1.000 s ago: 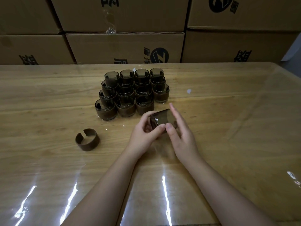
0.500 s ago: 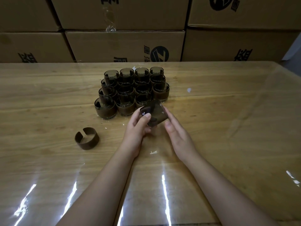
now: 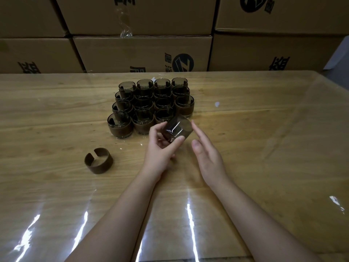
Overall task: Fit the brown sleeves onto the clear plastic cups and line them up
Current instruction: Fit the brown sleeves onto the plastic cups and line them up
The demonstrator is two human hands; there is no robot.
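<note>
My left hand (image 3: 162,148) grips a sleeved cup (image 3: 178,128), tilted on its side, just in front of the block of cups. My right hand (image 3: 207,154) is beside it on the right, fingers straight, apart from the cup or barely at its edge. Several sleeved cups (image 3: 151,104) stand in tight rows at the middle of the table. A loose brown sleeve (image 3: 99,160), a split ring, lies to the left of my left hand.
The wooden table (image 3: 264,148) is covered with a glossy clear film. Stacked cardboard boxes (image 3: 143,52) form a wall along the far edge. A small white scrap (image 3: 217,104) lies right of the cups.
Both hands carried the cup forward toward the front row of cups. My right hand has let go of it and opened; the left hand alone holds it now.
</note>
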